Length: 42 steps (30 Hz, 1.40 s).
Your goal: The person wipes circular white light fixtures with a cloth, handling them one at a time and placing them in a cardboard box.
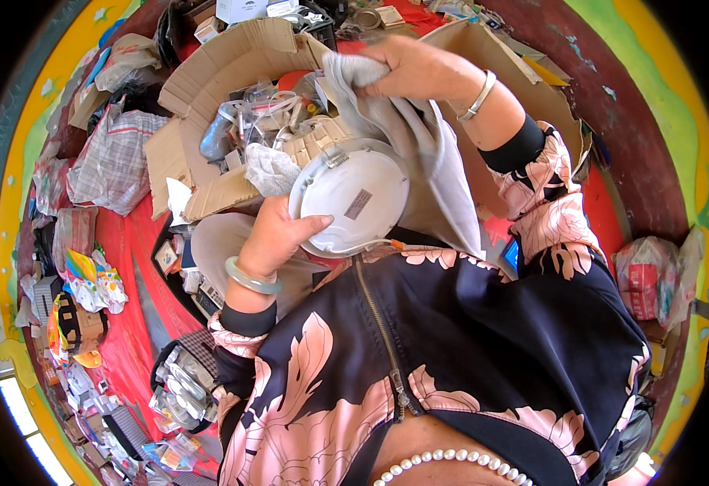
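Observation:
My left hand (277, 235) grips the near left edge of a round white panel light (370, 182), its thumb lying on the face. Turned up is the side with a small label, a spring clip and a wire with an orange end. Above and to the right, my right hand (419, 69) is closed on a bunched grey cloth (439, 150), which hangs down beside the light. The fingertips of that hand are partly hidden in the folds. Just left of the light lies a whitish crumpled piece (272, 168), cloth or netting.
An open cardboard box (196, 158) full of mixed small goods stands directly beyond the light. Another cardboard box (500, 61) is at the far right. Down the left lie a checked plastic bag (115, 158), red sheeting (132, 275) and a basket of white items (183, 389).

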Tool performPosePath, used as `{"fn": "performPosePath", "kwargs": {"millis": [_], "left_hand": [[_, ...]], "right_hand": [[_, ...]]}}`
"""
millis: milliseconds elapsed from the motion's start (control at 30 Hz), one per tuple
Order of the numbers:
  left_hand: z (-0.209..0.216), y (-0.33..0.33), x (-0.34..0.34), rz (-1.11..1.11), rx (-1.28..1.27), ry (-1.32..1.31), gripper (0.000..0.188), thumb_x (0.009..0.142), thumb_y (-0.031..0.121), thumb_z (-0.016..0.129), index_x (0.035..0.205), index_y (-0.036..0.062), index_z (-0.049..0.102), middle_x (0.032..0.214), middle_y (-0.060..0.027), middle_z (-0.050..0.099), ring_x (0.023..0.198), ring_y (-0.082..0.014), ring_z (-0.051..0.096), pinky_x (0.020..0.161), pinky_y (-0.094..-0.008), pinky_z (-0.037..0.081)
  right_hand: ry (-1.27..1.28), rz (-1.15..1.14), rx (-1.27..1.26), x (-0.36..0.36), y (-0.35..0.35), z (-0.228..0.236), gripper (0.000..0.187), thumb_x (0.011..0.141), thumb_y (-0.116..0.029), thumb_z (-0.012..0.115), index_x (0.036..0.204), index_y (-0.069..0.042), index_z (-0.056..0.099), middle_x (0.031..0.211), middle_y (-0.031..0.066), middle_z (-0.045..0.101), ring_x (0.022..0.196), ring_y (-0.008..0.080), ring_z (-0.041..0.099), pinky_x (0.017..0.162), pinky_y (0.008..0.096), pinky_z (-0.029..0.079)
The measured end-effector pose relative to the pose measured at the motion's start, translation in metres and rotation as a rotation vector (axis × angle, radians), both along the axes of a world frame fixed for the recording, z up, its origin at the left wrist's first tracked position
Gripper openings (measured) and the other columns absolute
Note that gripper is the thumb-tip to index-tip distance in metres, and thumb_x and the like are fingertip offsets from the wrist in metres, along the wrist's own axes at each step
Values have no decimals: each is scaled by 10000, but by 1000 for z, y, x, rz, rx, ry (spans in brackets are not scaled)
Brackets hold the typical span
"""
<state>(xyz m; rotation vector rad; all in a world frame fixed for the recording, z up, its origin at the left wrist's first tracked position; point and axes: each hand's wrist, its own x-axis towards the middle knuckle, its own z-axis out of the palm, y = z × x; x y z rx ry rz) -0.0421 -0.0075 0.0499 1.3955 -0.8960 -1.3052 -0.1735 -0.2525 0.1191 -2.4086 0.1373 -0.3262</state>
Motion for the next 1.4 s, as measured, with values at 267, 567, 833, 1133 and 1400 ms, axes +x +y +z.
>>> {"fn": "performPosePath", "kwargs": {"millis": [267, 567, 833, 1133, 1400], "left_hand": [[8, -14, -1, -70, -64, -239, 253, 729, 38, 630, 972, -34, 618, 858, -52, 656, 768, -110, 593, 707, -267, 479], [14, -3, -3, -21, -103, -278, 312, 693, 11, 649, 998, -27, 599, 871, -58, 647, 782, -138, 592, 734, -291, 473], [8, -16, -3, -36, -123, -127, 314, 703, 8, 646, 1011, -33, 600, 907, -61, 648, 805, -131, 594, 748, -279, 475], [-5, 10, 12, 154, -44, -16, 281, 747, 37, 629, 1002, -79, 609, 898, -84, 652, 785, -121, 602, 725, -264, 486], [7, 22, 11, 193, -125, -106, 256, 755, 35, 638, 987, -71, 621, 880, -65, 654, 785, -98, 583, 705, -250, 474]], "right_hand": [[269, 443, -189, 29, 46, 17, 197, 724, -160, 614, 848, -6, 625, 680, 168, 587, 581, 282, 505, 586, 360, 428], [139, 591, -101, 39, 56, 1, 144, 730, -174, 593, 767, -37, 619, 644, 172, 566, 575, 314, 515, 562, 388, 416], [-85, 184, -184, 22, 57, -14, 148, 736, -200, 632, 750, -53, 627, 662, 173, 580, 592, 327, 546, 561, 380, 440], [-416, -434, 798, 18, -5, -24, 220, 837, -207, 629, 944, -15, 646, 851, 42, 660, 760, 116, 623, 668, 267, 502], [-333, -237, 1028, -7, -9, -34, 266, 842, -220, 620, 1016, -19, 618, 895, 63, 648, 801, 122, 616, 666, 276, 508]]}}
